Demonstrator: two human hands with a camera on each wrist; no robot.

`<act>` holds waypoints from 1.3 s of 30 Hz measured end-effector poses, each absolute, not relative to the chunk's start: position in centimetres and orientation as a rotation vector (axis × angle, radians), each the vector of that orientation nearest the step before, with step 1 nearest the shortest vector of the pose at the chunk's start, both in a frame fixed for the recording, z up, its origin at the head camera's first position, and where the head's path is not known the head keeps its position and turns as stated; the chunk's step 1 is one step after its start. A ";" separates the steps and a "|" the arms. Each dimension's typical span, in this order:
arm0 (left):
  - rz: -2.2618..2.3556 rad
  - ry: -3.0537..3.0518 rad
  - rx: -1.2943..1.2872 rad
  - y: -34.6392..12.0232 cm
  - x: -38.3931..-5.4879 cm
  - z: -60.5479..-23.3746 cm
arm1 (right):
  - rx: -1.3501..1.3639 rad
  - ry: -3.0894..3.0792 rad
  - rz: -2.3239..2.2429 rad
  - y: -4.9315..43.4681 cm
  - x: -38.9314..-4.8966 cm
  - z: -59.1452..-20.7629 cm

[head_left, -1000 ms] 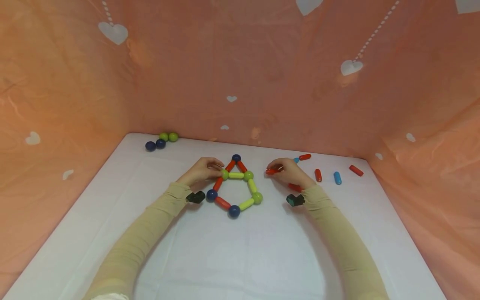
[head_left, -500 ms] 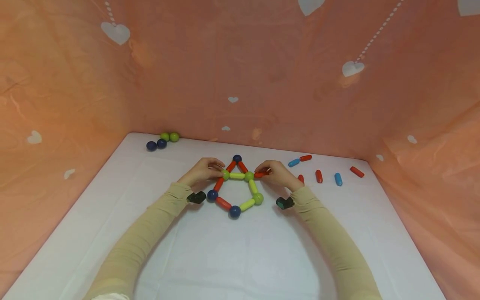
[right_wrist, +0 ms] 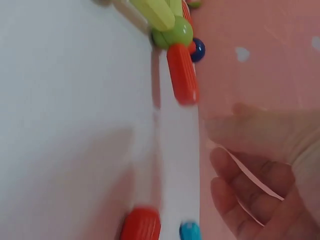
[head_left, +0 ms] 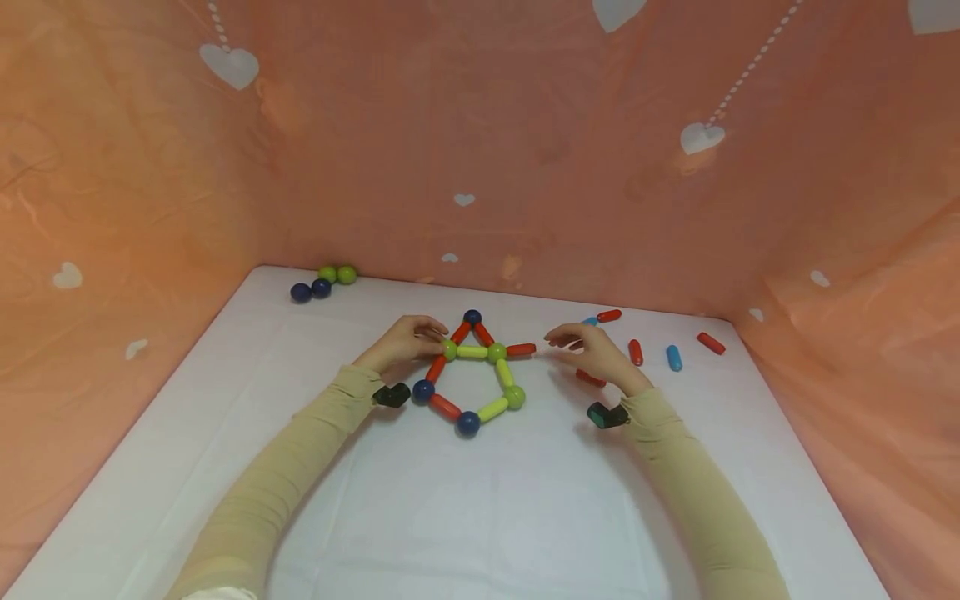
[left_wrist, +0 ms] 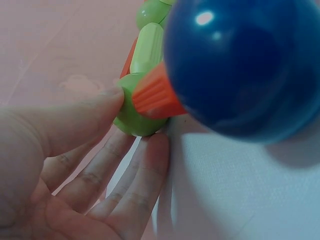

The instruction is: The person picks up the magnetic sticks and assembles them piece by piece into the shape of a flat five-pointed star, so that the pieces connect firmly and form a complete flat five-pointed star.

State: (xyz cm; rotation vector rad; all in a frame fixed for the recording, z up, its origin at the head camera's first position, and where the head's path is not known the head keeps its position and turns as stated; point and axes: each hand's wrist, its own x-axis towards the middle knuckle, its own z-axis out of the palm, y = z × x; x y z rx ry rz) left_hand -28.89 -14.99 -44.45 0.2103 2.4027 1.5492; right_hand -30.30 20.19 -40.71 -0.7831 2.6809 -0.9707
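Note:
A frame of coloured balls and rods lies in the middle of the table, a triangle joined to a pentagon. My left hand (head_left: 408,340) holds its left green ball (left_wrist: 137,120), thumb on one side and fingers on the other. Close to the left wrist camera looms a dark blue ball (left_wrist: 240,65). From the right green ball (head_left: 497,352) a red rod (head_left: 521,350) sticks out to the right, its outer end free. My right hand (head_left: 588,348) is just right of that rod, apart from it, fingers loosely bent around nothing. The red rod (right_wrist: 183,75) also shows in the right wrist view.
Loose red rods (head_left: 636,352) and blue rods (head_left: 674,358) lie to the right; one red rod (head_left: 591,378) is below my right hand. Dark blue balls (head_left: 301,292) and green balls (head_left: 347,274) sit at the back left. A cloth with hearts hangs behind the table.
My right hand brought a red rod leftward to the right green ball, let go of it there and drew back to the right. The left hand has kept its place.

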 end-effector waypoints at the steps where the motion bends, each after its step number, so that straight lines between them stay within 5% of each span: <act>1: 1.550 2.397 0.207 -15.0 -28.9 -44.5 | -0.772 2.687 -0.971 20.7 -30.1 -40.7; 12: 1.601 2.359 0.249 -15.1 -28.9 -44.5 | -0.582 2.742 -0.853 24.5 -28.1 -41.4; 39: 1.575 2.365 0.226 -15.1 -28.9 -44.6 | -0.708 2.746 -0.807 23.6 -27.0 -41.8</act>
